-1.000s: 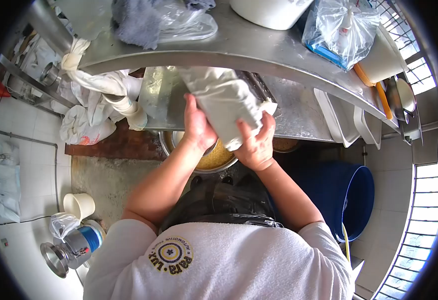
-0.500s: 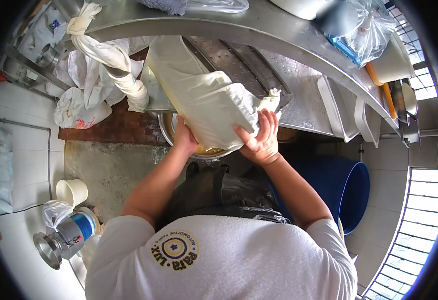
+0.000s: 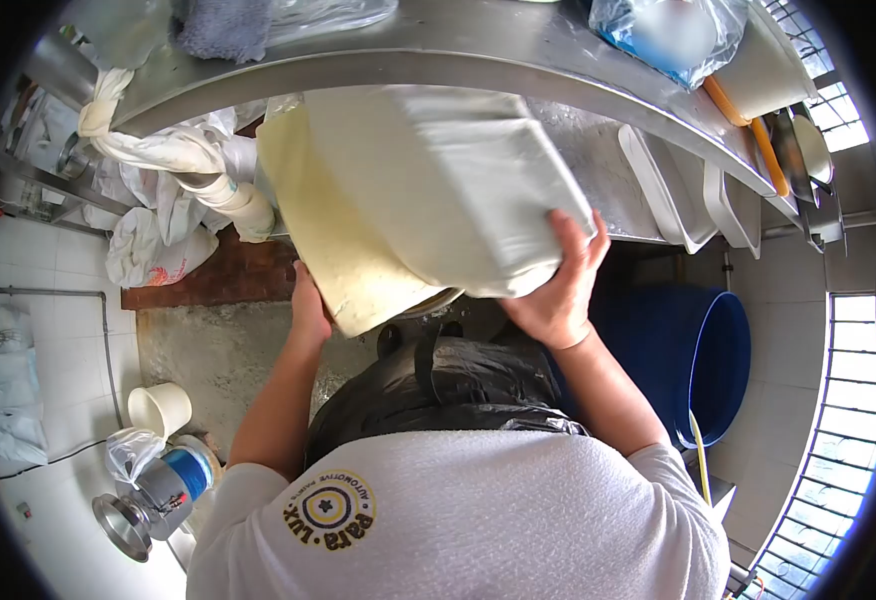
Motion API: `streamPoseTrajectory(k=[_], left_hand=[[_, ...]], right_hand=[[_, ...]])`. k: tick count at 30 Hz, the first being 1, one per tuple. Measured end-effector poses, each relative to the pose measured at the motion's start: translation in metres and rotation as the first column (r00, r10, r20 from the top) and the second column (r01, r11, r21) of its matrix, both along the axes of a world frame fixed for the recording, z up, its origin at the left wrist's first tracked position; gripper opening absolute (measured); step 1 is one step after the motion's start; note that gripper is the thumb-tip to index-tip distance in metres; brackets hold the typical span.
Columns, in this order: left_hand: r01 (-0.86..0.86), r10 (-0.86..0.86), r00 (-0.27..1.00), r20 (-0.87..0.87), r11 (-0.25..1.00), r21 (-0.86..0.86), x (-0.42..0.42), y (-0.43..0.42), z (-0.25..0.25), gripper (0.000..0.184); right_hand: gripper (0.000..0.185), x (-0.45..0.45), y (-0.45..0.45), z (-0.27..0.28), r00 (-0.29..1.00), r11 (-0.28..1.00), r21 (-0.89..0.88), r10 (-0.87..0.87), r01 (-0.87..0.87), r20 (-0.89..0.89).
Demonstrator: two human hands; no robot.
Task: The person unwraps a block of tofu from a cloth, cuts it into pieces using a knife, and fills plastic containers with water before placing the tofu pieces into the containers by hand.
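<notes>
Left hand (image 3: pixel 310 308) and right hand (image 3: pixel 562 284) hold a pale slab (image 3: pixel 343 262) partly under white cloth (image 3: pixel 458 190).
The left fingers grip its near left corner; the slab spans the metal table's (image 3: pixel 613 222) front edge; the right fingers close round the cloth-covered side, near a blue barrel (image 3: pixel 648 345).

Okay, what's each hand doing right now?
Left hand: on the near left corner of the pale yellow slab.
Right hand: gripping the white cloth at its near right corner.
</notes>
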State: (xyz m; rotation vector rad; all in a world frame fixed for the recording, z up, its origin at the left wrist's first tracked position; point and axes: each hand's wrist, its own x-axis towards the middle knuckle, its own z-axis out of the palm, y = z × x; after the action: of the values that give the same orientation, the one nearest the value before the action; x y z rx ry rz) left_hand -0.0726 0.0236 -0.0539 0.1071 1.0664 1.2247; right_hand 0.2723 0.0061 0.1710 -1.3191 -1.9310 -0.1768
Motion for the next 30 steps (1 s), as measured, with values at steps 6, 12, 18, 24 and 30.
streamPoseTrajectory(k=[6,12,18,24,30], left_hand=[[-0.041,0.028,0.984,-0.177,0.997,-0.071,-0.024,0.010,0.007,0.066],[-0.026,0.008,0.986,-0.165,0.994,-0.106,-0.043,0.020,0.017,0.069],[0.045,-0.050,0.994,-0.101,0.998,-0.054,-0.044,0.024,0.010,0.073],[-0.032,-0.013,0.973,-0.232,0.982,-0.188,-0.041,0.019,0.012,0.083],[0.117,-0.138,0.576,-0.806,0.989,-0.086,-0.034,0.032,0.022,0.071]], right_hand=[[0.100,0.066,0.041,-0.001,0.803,0.984,-0.141,-0.172,0.111,-0.570],[0.066,0.180,0.087,-0.049,0.042,0.983,-0.174,-0.176,0.053,-0.983],[0.065,0.274,0.086,-0.112,-0.254,0.981,-0.167,-0.187,-0.100,-0.949],[0.067,0.319,0.078,-0.139,-0.280,0.981,-0.170,-0.190,-0.095,-0.941],[0.065,0.343,0.086,-0.138,-0.313,0.968,-0.189,-0.233,-0.163,-0.921]])
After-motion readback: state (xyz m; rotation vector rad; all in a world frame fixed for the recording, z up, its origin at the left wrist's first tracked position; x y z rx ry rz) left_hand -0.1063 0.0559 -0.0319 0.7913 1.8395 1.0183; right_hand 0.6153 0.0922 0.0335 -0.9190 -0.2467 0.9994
